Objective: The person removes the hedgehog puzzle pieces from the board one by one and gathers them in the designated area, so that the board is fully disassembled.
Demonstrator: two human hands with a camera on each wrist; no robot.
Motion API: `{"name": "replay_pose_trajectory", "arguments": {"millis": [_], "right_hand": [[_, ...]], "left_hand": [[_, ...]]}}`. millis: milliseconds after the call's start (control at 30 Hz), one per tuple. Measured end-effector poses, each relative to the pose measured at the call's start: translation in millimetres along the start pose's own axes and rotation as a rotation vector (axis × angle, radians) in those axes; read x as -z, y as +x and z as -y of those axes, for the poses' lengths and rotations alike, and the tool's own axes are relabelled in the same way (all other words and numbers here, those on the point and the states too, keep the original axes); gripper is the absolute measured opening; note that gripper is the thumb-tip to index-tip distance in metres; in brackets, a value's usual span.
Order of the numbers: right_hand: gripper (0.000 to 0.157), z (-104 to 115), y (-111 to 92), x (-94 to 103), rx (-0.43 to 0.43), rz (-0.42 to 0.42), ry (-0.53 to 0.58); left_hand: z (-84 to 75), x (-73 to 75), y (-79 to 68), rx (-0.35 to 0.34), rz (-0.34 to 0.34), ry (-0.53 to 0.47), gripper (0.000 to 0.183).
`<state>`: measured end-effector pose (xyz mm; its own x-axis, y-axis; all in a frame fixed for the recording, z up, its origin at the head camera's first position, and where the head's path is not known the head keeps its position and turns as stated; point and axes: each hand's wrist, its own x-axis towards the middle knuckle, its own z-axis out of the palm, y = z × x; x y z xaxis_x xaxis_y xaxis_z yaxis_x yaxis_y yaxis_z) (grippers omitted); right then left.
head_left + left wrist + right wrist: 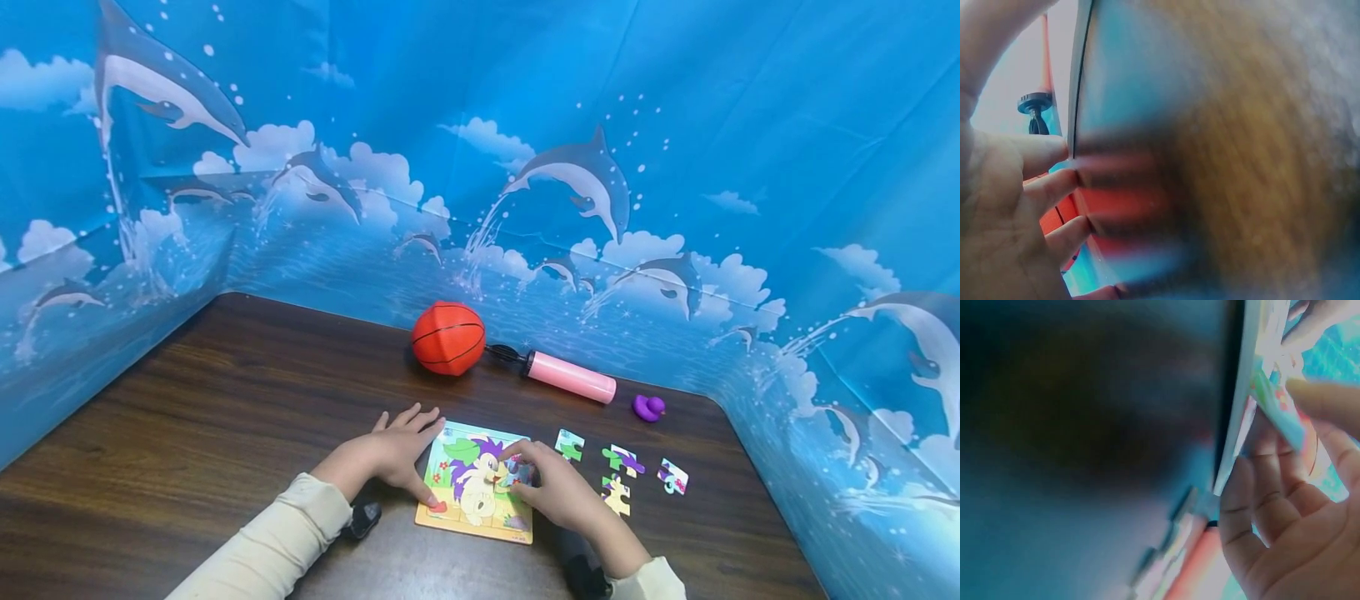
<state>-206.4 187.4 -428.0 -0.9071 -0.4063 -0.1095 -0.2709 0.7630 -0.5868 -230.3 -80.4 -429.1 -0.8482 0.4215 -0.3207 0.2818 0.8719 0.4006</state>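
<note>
A jigsaw board point(480, 532) with a purple-haired cartoon hedgehog lies on the table between both hands. My left hand point(401, 454) is spread along its left side, the thumb resting near the lower left corner and the other fingers reaching to the upper left. Over the right part of the board, my right hand point(558, 487) pinches a puzzle piece point(1285, 422) between thumb and fingers. That piece is tilted up off the board in the right wrist view. Its outline is partly hidden by the fingers. The left wrist view is mostly blurred, with the left palm point(997, 206) at its edge.
Several loose puzzle pieces point(624, 460) lie right of the board. Behind it stand a red ball point(448, 338) with black lines, a pink hand pump point(572, 377) and a purple toy duck point(648, 407). A dolphin-print curtain point(375, 242) borders the dark wooden table point(225, 417).
</note>
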Motion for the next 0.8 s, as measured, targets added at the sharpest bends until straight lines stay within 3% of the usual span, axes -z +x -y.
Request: {"name": "replay_pose_trajectory", "arguments": {"millis": [100,200,333,433,633,800], "right_hand": [[0.033,-5,-1,0.1,-0.008,-0.052,0.095],[0.028,-11,-1,1.7,-0.046,-0.102,0.274],[0.032,-22,-9,7.6,-0.157,-0.134,0.578],[0.042,-37,-21,15.6,-0.243,-0.134,0.722],[0.045,-78,-58,38.2,-0.376,-0.169,0.801],[0.043,-110,-91,60.1,-0.5,-0.283,0.773]], "left_hand": [[-0.6,0.0,-0.9,0.002,-0.01,-0.001,0.115],[-0.5,-0.5,-1.2,0.0,-0.013,0.001,0.116],[-0.7,-1.1,-0.9,-0.004,-0.021,0.0,0.115],[-0.4,-1.8,-0.7,-0.003,-0.026,-0.002,0.115],[-1.2,-1.1,-1.9,-0.009,-0.025,-0.008,0.115],[-0.2,-1.6,-1.7,-0.006,-0.028,-0.002,0.118]]}}
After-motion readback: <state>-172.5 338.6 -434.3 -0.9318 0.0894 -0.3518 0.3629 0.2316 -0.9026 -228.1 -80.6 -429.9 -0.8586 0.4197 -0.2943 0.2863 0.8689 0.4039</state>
